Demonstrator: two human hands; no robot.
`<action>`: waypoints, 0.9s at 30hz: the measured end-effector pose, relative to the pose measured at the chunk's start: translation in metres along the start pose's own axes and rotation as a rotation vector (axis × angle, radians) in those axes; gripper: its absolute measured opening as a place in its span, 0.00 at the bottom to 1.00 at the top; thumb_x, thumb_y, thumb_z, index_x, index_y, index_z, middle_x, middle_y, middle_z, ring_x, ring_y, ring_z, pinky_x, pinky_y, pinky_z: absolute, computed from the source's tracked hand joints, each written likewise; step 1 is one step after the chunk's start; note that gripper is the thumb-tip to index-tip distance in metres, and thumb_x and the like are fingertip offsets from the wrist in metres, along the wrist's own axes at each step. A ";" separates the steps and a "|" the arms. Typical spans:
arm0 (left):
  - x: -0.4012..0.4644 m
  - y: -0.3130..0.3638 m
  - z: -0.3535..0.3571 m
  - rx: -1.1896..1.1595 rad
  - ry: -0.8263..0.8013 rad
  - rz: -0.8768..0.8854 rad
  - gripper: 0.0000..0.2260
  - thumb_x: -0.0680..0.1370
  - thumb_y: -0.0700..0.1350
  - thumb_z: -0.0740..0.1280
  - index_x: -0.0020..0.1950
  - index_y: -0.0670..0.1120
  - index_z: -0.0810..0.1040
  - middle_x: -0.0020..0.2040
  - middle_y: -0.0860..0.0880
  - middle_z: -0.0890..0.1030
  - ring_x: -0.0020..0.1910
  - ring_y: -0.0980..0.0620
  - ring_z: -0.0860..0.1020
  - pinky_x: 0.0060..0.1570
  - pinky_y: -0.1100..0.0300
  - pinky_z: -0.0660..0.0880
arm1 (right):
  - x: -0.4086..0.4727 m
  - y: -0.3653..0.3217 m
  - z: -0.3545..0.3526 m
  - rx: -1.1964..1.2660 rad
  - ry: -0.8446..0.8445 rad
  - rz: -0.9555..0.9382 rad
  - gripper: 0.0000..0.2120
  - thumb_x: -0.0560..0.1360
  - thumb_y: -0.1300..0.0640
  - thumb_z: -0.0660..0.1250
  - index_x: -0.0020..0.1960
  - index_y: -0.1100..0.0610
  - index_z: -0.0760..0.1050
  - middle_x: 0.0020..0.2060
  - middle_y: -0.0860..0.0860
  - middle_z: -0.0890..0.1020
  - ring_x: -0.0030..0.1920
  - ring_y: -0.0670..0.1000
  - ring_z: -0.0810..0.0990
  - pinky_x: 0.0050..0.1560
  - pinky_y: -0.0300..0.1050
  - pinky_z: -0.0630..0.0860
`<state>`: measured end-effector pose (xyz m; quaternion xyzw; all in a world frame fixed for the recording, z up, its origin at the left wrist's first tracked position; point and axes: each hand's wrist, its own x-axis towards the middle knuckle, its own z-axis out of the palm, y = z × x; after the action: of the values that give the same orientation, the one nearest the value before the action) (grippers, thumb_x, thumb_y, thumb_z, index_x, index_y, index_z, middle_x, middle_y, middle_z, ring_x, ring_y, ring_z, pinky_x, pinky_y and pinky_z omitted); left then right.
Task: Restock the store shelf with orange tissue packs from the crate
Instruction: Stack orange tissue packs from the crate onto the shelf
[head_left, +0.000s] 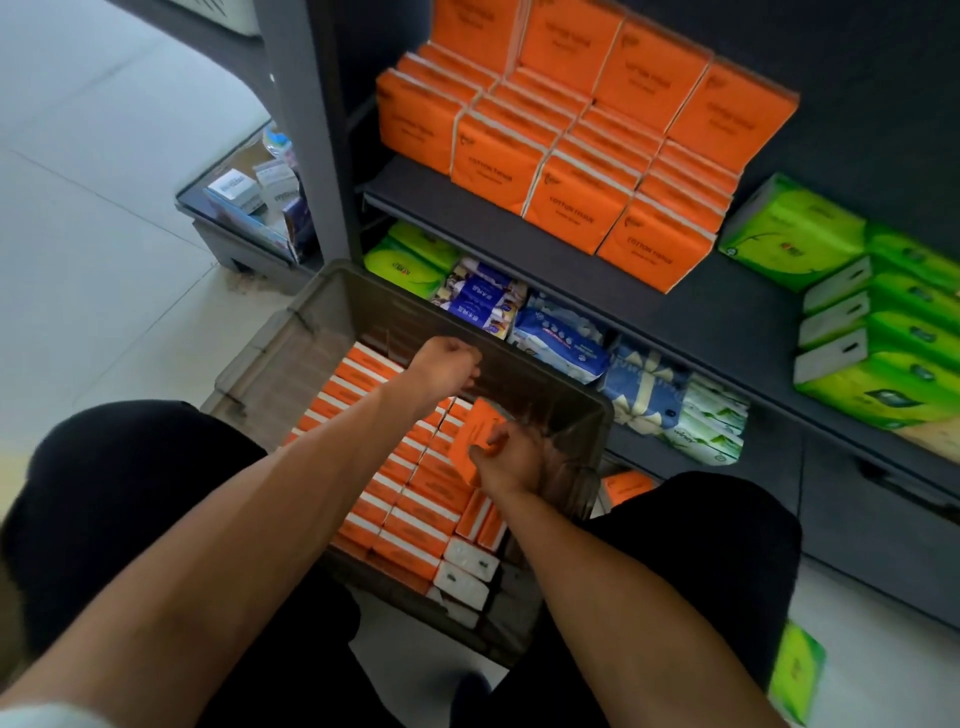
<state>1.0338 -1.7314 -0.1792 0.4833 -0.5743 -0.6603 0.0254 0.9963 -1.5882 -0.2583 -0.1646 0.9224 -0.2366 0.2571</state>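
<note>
Orange tissue packs fill most of the grey crate on the floor between the person's knees, standing on edge in tight rows, and the step in hand looks like the pick — one pack being drawn out for the shelf. The right hand grips a single orange pack, fingers curled round its lower edge, and the pack sits tilted and raised above the rows near the crate's right wall. The left hand hovers over the far half of the crate, its fingers curled into a loose fist that holds nothing I can make out (the fingertips are turned away from the camera). Above and beyond the crate, the dark shelf already carries a block of orange packs in several rows, with green packs just to their right; a bare strip of shelf runs along the front edge. My judgement is that the next move calls for lifting the held pack clear of the crate's rim, carrying it up and forward, then setting it upright against the front row — square with its neighbours, label outward.
</note>
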 end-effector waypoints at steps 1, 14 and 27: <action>-0.004 0.001 -0.002 0.016 0.002 0.005 0.05 0.80 0.39 0.61 0.49 0.43 0.77 0.39 0.46 0.77 0.35 0.49 0.75 0.32 0.63 0.72 | 0.000 -0.004 -0.005 -0.024 0.037 -0.041 0.12 0.67 0.54 0.75 0.39 0.48 0.71 0.52 0.49 0.77 0.56 0.52 0.73 0.52 0.39 0.62; -0.017 0.054 -0.025 -0.384 0.223 0.044 0.05 0.79 0.43 0.61 0.46 0.48 0.76 0.44 0.44 0.78 0.45 0.45 0.79 0.48 0.47 0.81 | 0.040 -0.119 -0.098 0.131 0.020 -0.572 0.21 0.65 0.55 0.75 0.46 0.41 0.66 0.45 0.45 0.77 0.51 0.52 0.77 0.50 0.52 0.77; -0.001 0.148 -0.064 -0.602 -0.013 0.315 0.22 0.81 0.46 0.65 0.74 0.52 0.65 0.62 0.47 0.79 0.59 0.49 0.79 0.53 0.54 0.79 | 0.122 -0.257 -0.218 0.051 0.227 -0.972 0.27 0.68 0.61 0.76 0.65 0.50 0.74 0.58 0.47 0.80 0.59 0.49 0.77 0.63 0.50 0.75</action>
<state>0.9999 -1.8281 -0.0547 0.3555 -0.4213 -0.7912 0.2649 0.8236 -1.7773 -0.0077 -0.5421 0.7553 -0.3678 0.0191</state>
